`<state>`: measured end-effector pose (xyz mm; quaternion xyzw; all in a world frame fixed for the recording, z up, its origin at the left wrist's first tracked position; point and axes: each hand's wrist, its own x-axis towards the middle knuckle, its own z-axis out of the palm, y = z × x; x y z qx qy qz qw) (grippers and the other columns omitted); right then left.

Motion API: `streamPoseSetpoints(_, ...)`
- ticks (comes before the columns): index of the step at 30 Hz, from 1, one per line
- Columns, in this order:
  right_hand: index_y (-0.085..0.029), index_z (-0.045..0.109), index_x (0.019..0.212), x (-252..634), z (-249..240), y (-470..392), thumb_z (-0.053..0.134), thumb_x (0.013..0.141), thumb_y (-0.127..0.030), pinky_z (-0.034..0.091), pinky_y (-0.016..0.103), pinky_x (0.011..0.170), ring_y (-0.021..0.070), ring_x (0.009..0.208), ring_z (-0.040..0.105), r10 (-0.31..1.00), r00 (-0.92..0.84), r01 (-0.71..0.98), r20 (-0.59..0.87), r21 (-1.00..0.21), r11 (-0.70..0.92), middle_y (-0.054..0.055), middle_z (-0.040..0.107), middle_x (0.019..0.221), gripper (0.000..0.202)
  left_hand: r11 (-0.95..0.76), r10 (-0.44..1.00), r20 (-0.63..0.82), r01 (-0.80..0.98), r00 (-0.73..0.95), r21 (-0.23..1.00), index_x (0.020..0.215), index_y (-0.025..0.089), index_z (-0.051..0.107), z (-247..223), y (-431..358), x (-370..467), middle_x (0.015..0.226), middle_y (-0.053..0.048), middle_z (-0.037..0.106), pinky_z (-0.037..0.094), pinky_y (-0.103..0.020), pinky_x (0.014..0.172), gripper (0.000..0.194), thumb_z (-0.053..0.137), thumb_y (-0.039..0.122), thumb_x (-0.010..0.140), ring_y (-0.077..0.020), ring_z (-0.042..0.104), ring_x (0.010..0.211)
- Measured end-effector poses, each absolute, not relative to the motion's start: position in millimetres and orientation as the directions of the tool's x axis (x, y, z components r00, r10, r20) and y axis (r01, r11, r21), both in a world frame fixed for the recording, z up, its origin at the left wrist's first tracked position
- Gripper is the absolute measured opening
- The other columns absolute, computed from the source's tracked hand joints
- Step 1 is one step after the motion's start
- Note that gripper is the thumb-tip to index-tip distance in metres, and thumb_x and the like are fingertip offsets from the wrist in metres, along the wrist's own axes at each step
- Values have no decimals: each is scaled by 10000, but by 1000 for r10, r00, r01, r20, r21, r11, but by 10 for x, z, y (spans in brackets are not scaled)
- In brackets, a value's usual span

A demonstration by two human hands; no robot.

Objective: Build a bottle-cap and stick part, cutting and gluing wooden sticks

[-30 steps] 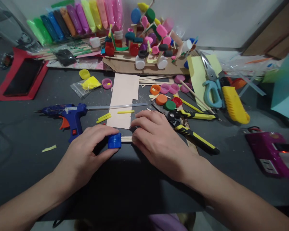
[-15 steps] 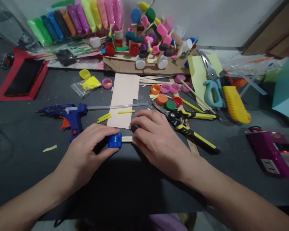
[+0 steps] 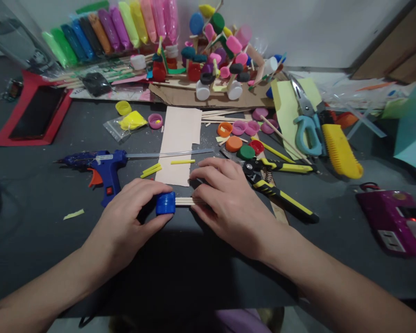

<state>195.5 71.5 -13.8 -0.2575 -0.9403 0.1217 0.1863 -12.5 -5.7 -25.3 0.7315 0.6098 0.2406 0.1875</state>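
Note:
Between the thumb and fingers of my left hand (image 3: 133, 210) is a blue bottle cap (image 3: 165, 203), perhaps more than one pressed together. Thin wooden sticks (image 3: 184, 201), lying side by side, run from the cap's right side to my right hand (image 3: 225, 199). My right fingers are closed around the sticks' other end, which they hide. Just beyond my hands lies a pale card strip (image 3: 179, 129) with a short yellow stick (image 3: 182, 162) on it. More short yellow sticks (image 3: 150, 170) rest at the strip's left edge.
A blue glue gun (image 3: 106, 169) lies on the left, its clear glue stick reaching over the card. Yellow-black pliers (image 3: 280, 185) are beside my right hand. Coloured caps (image 3: 234, 144), scissors (image 3: 307, 125) and a yellow-handled tool (image 3: 343, 150) lie farther back. A purple box (image 3: 384, 222) stands right.
Both hands keep their hold on the cap and sticks. The whole view has shifted very slightly; a little more of the sticks shows by my right fingers.

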Motion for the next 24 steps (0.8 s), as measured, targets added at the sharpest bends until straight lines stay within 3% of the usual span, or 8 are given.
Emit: streamPoseSetpoints(24,-147,684,793,1956,-119,707,573,905,-184,369,502,1005,314,1188,494,543,-794,454,273,-326,829,136,675,1126,162,-158,987,94,808,128,568,1109,235,608,-229,-56,-117,1086,-62,699,517,-417,899,256,647,279,860,-257,634,1038)
